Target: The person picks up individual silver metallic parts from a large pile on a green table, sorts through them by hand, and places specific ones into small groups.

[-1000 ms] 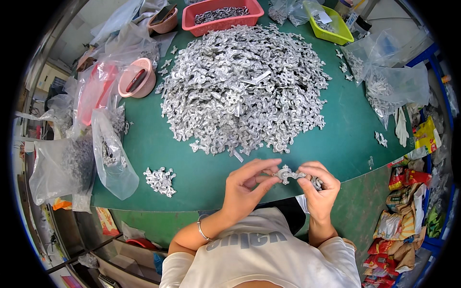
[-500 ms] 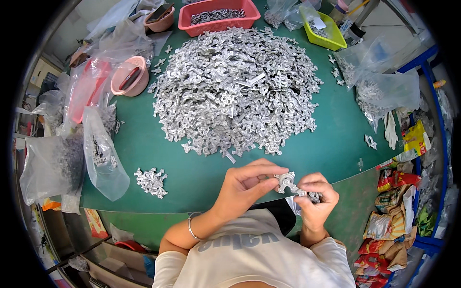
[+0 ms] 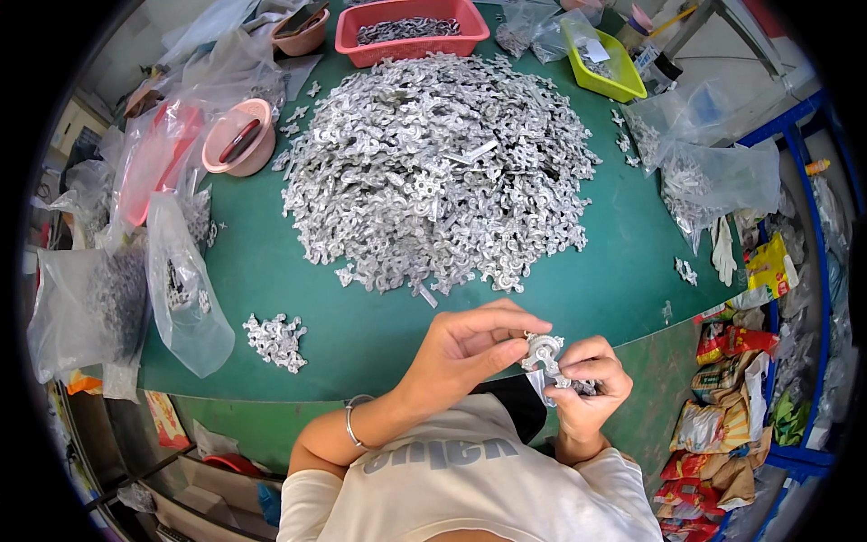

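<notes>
A silvery metal casting (image 3: pixel 544 350) with a round end and curved arms is held between my two hands, just off the table's front edge. My left hand (image 3: pixel 474 348) pinches its round end between thumb and fingertips. Around its lower end my right hand (image 3: pixel 591 384) is closed, with more grey metal pieces (image 3: pixel 585 387) partly hidden in the palm. Beyond my hands rises a big heap of similar castings (image 3: pixel 433 172). A small separate pile of castings (image 3: pixel 276 341) lies to the left, near the front edge.
The green table (image 3: pixel 361 339) also bears a red basket (image 3: pixel 411 27) of metal parts, a yellow-green basket (image 3: pixel 607 68) and a pink bowl (image 3: pixel 239 137) with a red-handled tool. Clear plastic bags (image 3: pixel 185 298) line the left side; more bags (image 3: pixel 713 181) and a white glove (image 3: pixel 722 251) lie right.
Both hands keep hold of the casting, which has turned slightly so more of its round face shows. My right hand has shifted a little left. The whole view has moved slightly.
</notes>
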`<state>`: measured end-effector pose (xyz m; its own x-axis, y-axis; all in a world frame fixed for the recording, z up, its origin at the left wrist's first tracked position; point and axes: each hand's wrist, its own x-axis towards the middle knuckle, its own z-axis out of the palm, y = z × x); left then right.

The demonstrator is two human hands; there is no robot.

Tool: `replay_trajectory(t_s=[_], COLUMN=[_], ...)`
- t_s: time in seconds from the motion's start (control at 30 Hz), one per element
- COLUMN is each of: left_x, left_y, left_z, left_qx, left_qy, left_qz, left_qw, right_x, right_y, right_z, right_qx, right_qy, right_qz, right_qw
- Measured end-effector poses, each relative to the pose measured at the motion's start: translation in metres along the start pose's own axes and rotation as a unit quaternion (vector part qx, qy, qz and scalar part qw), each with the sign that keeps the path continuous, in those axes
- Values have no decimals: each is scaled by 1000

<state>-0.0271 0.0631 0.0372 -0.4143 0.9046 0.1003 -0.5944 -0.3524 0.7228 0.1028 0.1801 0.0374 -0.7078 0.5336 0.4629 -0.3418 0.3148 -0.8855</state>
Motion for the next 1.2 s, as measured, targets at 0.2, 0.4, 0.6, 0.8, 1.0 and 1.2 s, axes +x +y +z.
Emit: replay_trajectory(t_s=[0.2,0.4,0.6,0.8,1.0,1.2], left_x=[-1,-3,-4,-4,-5,-5], left_y=[1,1,0,1,1,6], left_z=[-1,-1,-2,-2,0,5], left_qx=[-7,-14,-16,-21,-32,-78], left_qy=[-2,3,5,2,-1,15], left_qz=[-2,-9,-4,-4,-13,-72], left_qw=[1000,1000,1000,1000,999,994], right_x=[0,-1,-2,-3,-1,-5], right_y=[-1,-1,0,0,-6,-6], right_z=[2,4,4,4,5,5], right_qx=[-6,-10,-21,-21,-25,-9], right_qy=[-3,-1,3,7,-1,-15], right_qz=[-10,-8,-1,2,-21,-37], right_qw=[1000,1000,1000,1000,999,999])
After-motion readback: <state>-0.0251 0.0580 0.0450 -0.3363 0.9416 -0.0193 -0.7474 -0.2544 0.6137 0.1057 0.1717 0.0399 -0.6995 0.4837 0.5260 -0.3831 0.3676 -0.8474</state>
